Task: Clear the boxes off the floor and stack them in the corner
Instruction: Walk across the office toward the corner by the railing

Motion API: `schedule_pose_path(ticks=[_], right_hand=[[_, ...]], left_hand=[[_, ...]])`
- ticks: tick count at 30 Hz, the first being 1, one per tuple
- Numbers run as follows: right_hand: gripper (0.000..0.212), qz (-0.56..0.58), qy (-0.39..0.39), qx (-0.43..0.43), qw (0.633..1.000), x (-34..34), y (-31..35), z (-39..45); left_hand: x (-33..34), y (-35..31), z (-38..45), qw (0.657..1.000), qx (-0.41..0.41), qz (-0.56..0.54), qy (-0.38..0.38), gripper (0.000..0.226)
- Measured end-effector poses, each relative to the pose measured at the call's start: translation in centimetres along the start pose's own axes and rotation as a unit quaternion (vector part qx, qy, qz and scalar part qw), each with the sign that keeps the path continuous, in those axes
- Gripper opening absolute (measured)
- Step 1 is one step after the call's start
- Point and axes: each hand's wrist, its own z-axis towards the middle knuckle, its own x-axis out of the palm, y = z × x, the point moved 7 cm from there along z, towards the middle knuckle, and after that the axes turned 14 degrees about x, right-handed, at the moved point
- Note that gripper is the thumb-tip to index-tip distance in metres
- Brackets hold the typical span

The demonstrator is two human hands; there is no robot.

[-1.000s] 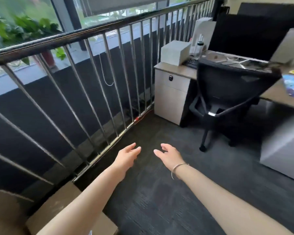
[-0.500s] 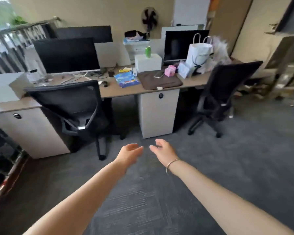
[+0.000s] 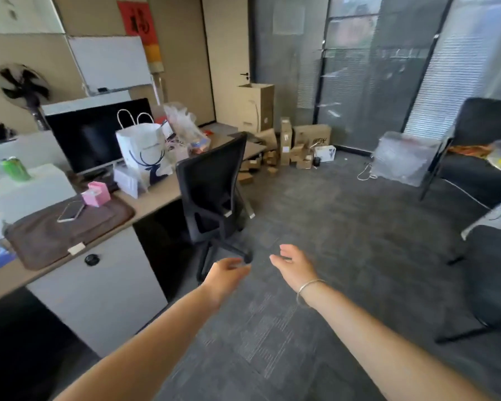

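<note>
Several cardboard boxes lie on the grey carpet at the far end of the room, beyond the desk. A tall open carton (image 3: pixel 256 107) stands against the wall, a wide brown box (image 3: pixel 312 135) sits to its right, and small boxes (image 3: pixel 272 162) are scattered in front, with a white box (image 3: pixel 325 152) beside them. My left hand (image 3: pixel 225 277) and my right hand (image 3: pixel 294 266) reach forward side by side over bare carpet, fingers relaxed, holding nothing. Both are far from the boxes.
A black office chair (image 3: pixel 211 186) stands at the desk (image 3: pixel 159 195) on my left, between me and the boxes. The desk carries a monitor, a white paper bag (image 3: pixel 143 151) and clutter. Black chairs (image 3: pixel 486 157) and a clear plastic bin (image 3: pixel 402 157) are on the right.
My view has swung right, from the railing and the cardboard box at my feet, past the desks, to the far end with the boxes. Both hands stay out in front, empty.
</note>
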Motion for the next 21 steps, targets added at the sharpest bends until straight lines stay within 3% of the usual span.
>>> schedule_pose_path(ticks=[5, 12, 21], right_hand=[[0.051, 0.027, -0.046, 0.014, 0.999, -4.6, 3.9, 8.0], [0.051, 0.026, -0.050, 0.025, 0.998, -8.0, 7.5, 18.2], [0.051, 0.044, -0.064, 0.050, 0.996, -17.0, 8.5, 35.6]], left_hand=[[2.6, -3.9, 10.8, 0.999, 0.015, -0.018, 0.033, 0.054], [5.3, -5.5, 22.8, 0.998, 0.003, -0.023, 0.053, 0.051], [15.0, -8.4, 40.6, 0.998, -0.002, -0.012, 0.065, 0.046]])
